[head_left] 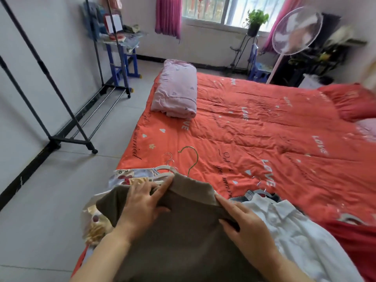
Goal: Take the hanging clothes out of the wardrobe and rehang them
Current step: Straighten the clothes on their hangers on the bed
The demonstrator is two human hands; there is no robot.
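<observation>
while both hands work at the near edge of the bed (264,123), a brown garment (183,237) lies spread in front of the person, its top edge toward the middle of the mattress. the left hand (142,206) rests on the garment's left shoulder with fingers straight and spread, pressing the cloth down and gripping nothing. the right hand (246,226) sits at the right shoulder, thumb and fingers pinching a fold of the edge. a gold hanger hook (192,157) sticks out from under the top edge, lying flat on the orange quilt. just left of it are white hangers (168,166), lying on a cartoon-print garment (130,174) that the brown one partly covers. to the right, touching the brown garment, lies a white shirt (289,233) with its collar toward the bed's middle; a silver hook (258,183) and a bit of denim (242,198) show just beyond it. red cloth (354,241) lies at the far right. a folded pink quilt (176,92) sits at the bed's far left side. a black clothes rack (50,82) on wheels stands along the left wall, well apart from the bed, its lower part bare of clothes. a fan (297,31) and a potted plant (256,19) stand near the window (207,9).
</observation>
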